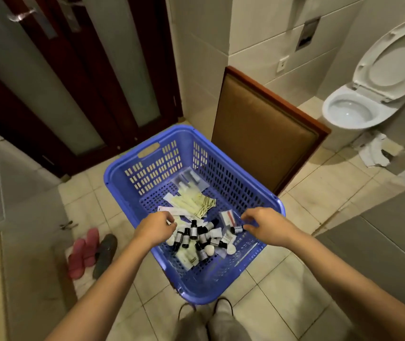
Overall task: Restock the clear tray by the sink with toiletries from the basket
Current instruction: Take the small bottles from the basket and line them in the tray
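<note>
bathroom, tiled floor (319,207). blue perforated basket (157,166) sits on it, one corner toward the person's shoes (223,305).

toiletries are all in the basket:
- cluster of small dark-capped bottles (193,232) at the near end, some upright, some tipped over
- pale yellow sachets (191,201) fanned out mid-basket
- clear packets (189,179) at the far end
- white packet with a red stripe (228,216) near the right wall

both forearms are bare and reach down into the basket. left hand (156,228) is over the left edge of the bottle cluster, fingers curled inward; cannot tell whether it holds anything. right hand (261,223) is at the right side, fingertips curled at one bottle lying on its side (236,229), touching or nearly so; cannot tell if it's actually gripped.

around it: brown padded panel (265,129) with a wood frame leans on the wall just behind the basket. dark wood door (93,77) with frosted panes to the left of that. toilet (351,112) far right, lid up, torn paper (375,151) on the floor below it. pink slippers (83,252) and a grey shoe (105,254) lie left of the basket.
</note>
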